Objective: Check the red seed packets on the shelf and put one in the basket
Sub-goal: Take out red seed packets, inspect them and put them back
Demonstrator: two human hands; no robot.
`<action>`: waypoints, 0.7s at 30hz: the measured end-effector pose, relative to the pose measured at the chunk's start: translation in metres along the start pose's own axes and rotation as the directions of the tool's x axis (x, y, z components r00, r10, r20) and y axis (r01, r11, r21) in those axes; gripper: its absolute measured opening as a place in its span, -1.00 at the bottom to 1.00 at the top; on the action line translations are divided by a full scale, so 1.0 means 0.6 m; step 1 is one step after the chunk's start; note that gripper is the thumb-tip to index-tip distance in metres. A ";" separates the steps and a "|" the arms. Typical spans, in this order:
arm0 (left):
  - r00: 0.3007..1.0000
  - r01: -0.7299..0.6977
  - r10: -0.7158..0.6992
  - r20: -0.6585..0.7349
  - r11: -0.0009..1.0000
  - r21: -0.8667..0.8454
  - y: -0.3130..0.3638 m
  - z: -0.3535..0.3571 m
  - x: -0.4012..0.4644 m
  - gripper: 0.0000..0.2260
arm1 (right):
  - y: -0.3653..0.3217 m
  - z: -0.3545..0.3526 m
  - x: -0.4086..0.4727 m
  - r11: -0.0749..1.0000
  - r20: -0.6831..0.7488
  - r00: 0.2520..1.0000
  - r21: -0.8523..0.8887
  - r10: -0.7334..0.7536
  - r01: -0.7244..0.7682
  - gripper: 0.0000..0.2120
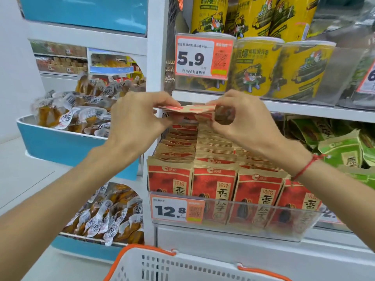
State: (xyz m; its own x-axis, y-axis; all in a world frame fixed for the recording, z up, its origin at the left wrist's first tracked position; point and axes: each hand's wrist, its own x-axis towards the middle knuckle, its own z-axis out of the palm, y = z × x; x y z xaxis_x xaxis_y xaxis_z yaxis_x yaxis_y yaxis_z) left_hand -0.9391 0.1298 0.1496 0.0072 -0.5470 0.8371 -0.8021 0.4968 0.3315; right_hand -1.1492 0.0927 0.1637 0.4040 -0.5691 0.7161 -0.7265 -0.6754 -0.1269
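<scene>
The left hand (138, 116) and right hand (241, 116) each pinched one end of a red seed packet (190, 110), held flat above the shelf rows (215, 179). The packet appeared light and flexible (paper-like, easily creased); edge grips suited it. The basket (182, 264) waited below.

Upper centre: orange price tag (203, 55) on the shelf edge reads "5.9", "90g" in its small print. Lower centre: price tag (177, 208) on the clear shelf front reads "12.8". Red seed packets (215, 183) show "洽洽" and "香瓜子".
</scene>
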 end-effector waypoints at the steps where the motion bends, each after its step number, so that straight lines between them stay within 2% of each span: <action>1: 0.998 -0.054 0.056 -0.020 0.994 0.099 -0.006 0.006 -0.001 -0.76 | 0.005 0.013 0.001 1.000 0.000 1.000 0.000 0.028 -0.028 -0.76; 4: 0.962 -0.262 0.274 0.001 0.921 0.288 -0.011 0.026 -0.005 -0.80 | 0.015 0.044 0.007 0.994 -0.005 0.995 0.015 0.104 -0.104 -0.69; 6: 0.948 -0.308 0.317 0.024 0.895 0.324 -0.011 0.036 -0.004 -0.77 | 0.014 0.059 0.008 0.994 0.062 0.992 0.023 0.108 -0.110 -0.57; 8: 0.964 -0.267 0.245 0.108 0.903 0.336 -0.007 0.043 0.003 -0.82 | 0.015 0.068 0.005 0.995 0.143 0.985 -0.024 0.098 -0.096 -0.58; 9: 0.969 -0.223 0.165 0.187 0.909 0.352 -0.006 0.048 0.008 -0.82 | 0.022 0.072 0.004 0.994 0.155 0.983 -0.065 0.097 -0.088 -0.60; 11: 0.942 -0.157 0.025 0.334 0.913 0.377 -0.009 0.059 0.017 -0.81 | 0.040 0.071 0.005 0.986 0.157 0.980 -0.125 0.125 -0.106 -0.60; 14: 0.817 -0.085 -0.147 0.558 0.926 0.369 -0.018 0.089 0.030 -0.81 | 0.073 0.066 0.001 0.981 0.163 0.970 -0.106 0.179 -0.163 -0.59; 17: 0.608 0.064 -0.299 0.735 0.942 0.330 -0.027 0.129 0.049 -0.73 | 0.090 0.066 -0.006 0.974 0.183 0.957 -0.008 0.225 -0.228 -0.55; 19: 0.588 0.088 -0.327 0.740 0.935 0.344 -0.030 0.154 0.060 -0.67 | 0.095 0.067 -0.009 0.970 0.192 0.954 0.026 0.232 -0.241 -0.55; 21: 0.587 0.045 -0.353 0.728 0.913 0.406 -0.031 0.170 0.065 -0.56 | 0.097 0.065 -0.008 0.969 0.200 0.954 0.056 0.224 -0.239 -0.60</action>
State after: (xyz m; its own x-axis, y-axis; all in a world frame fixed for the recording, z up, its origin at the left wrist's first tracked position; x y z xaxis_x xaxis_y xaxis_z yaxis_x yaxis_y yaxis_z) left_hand -0.9850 0.0303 0.1317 -0.1476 -0.9874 0.0573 -0.9743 0.1551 0.1633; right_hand -1.1720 0.0377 0.1261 0.3339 -0.7877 0.5178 -0.7695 -0.5450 -0.3329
